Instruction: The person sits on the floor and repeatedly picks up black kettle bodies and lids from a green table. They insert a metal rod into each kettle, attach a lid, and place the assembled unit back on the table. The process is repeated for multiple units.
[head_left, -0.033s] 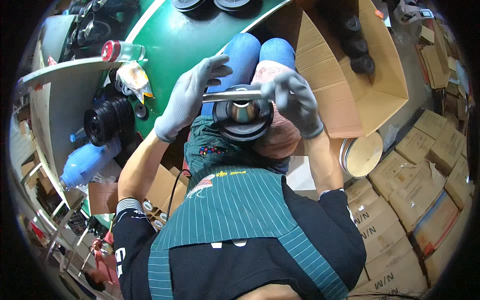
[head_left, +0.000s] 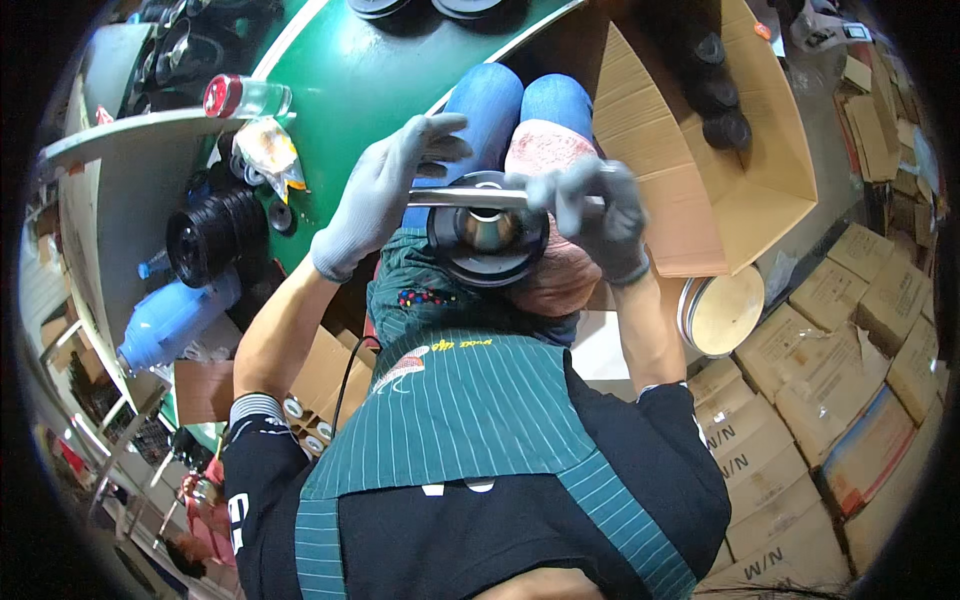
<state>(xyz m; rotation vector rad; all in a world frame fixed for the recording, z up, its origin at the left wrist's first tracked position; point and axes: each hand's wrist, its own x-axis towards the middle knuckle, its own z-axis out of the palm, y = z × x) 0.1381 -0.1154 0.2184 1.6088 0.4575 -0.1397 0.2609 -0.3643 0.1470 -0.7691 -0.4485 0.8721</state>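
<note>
My gray-gloved left hand is raised over my lap, its fingers extended and unwrapped, with the left end of a shiny metal bar against or just beside the palm. The bar lies between my hands, its long axis running left to right. Below it as seen here, a black wheel-shaped disc with a metal center sits over my lap; the bar crosses its upper part, and I cannot tell whether they touch. My right hand, gloved too, meets the bar's other end with bent, slightly blurred fingers; I cannot tell how firmly they grip. Neither hand is clearly nearer the bar. Around me, from the left: a blue plastic bottle, a stack of black rings, a clear jar with a red lid and a crumpled packet beside the green bench. Pink cloth covers part of my lap, between the disc and my right hand. An open cardboard box stands close on the right, hemming in that side, with a round tub and stacked cartons farther over.
</note>
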